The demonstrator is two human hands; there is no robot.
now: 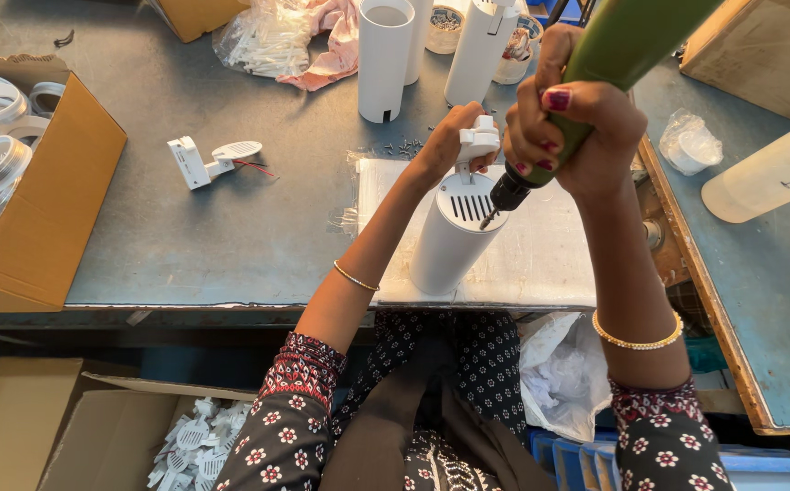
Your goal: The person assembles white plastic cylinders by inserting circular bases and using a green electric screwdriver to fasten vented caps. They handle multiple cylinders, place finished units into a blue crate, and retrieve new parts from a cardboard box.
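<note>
White cylindrical lamp housing (454, 238) is stood on a pale sheet (540, 245) at the near edge of the grey workbench (213, 236), its slotted end cap turned upward. A white bracket (478, 142) fixed to that cap is pinched by the closed left hand (449, 145). The green electric screwdriver (595, 68) is gripped by the right hand (572, 127), fingers wrapped fully round its body, and its dark tip is set against the slotted cap just right of the bracket. Loose small screws (404, 147) are scattered on the bench just left of the left hand. Further left, a separate white bracket piece with red wires (213, 160) is laid on the bench. Two more white tubes (386, 56) are stood upright at the far side. A cardboard box of white rings (13, 173) is placed at the left edge, and a translucent bottle (768, 177) is laid on the right-hand table.
</note>
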